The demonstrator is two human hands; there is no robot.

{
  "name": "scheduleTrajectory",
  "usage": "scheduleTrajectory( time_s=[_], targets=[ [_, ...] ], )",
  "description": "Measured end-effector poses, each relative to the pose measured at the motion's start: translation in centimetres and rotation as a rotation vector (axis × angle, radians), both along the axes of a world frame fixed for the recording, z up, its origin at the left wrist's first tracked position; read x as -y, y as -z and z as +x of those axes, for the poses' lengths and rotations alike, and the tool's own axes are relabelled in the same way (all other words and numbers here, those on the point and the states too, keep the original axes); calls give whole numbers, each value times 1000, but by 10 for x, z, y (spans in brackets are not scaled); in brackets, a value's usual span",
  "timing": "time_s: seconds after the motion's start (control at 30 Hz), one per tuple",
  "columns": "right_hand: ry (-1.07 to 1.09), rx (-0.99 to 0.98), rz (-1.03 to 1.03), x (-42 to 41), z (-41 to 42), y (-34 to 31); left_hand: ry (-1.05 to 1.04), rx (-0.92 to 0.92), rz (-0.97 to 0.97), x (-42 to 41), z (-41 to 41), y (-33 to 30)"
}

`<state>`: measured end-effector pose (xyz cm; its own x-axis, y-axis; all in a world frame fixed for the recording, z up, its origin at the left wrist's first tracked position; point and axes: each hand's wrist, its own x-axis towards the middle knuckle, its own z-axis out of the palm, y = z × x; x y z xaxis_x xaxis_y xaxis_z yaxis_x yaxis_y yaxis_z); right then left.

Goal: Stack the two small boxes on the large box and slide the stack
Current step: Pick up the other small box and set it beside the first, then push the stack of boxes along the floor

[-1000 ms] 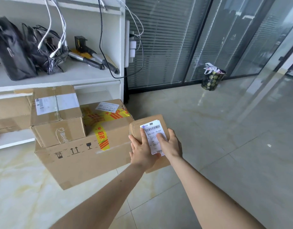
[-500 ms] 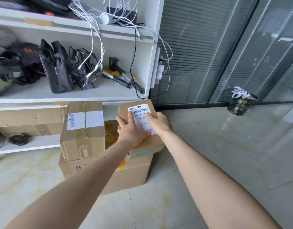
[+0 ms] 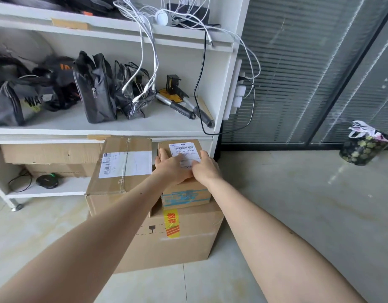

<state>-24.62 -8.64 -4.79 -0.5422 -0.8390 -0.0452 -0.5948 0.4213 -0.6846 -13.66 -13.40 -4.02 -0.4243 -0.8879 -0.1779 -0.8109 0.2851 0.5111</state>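
A large cardboard box (image 3: pixel 184 239) with yellow and red tape stands on the floor in front of the shelf. On its left half sits a medium cardboard box (image 3: pixel 121 171) with a white label. On its right half rests a smaller box (image 3: pixel 185 196) with a white barcode label and blue tape on its front. My left hand (image 3: pixel 172 169) and my right hand (image 3: pixel 205 168) both lie on top of this smaller box, gripping it from the near side. The two upper boxes stand side by side, almost touching.
A white shelf unit (image 3: pixel 114 132) stands right behind the stack, holding black bags, tools and hanging white cables. Flat cartons and a black puck lie on its lower shelf. A dark patterned bin (image 3: pixel 363 149) stands by the glass wall on the right. Tiled floor stretches to the right.
My hands carried the smaller box from beside the large box up and onto its right half, next to the medium box. The camera moved closer to the shelf.
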Motion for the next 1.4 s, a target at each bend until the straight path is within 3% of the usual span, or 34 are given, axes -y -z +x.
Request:
scheduleTrajectory(
  time_s=[0.27,0.43,0.57,0.7,0.9,1.07,1.23,1.4],
  targets=[
    [-16,6,-16,-11,3,-6,80,80,-9,-16,6,-17],
    [36,-59,-139,-37,-6,-7,161,-128,-248,-32,45,-36],
    [-27,-301,-104,-70,-18,5,177,-100,-469,-36,100,-45],
    [-113,-399,-27,-94,-25,19,154,-58,-594,-27,166,-41],
    [-116,-371,-105,-108,-20,37,66,-91,-529,-18,244,-7],
    [-174,-437,47,-115,-20,65,76,-4,-421,-19,264,36],
    [-264,-561,232,-113,-22,90,166,219,-344,-18,258,82],
    [-298,-644,300,-100,-22,100,199,300,-309,-13,241,107]
  ],
)
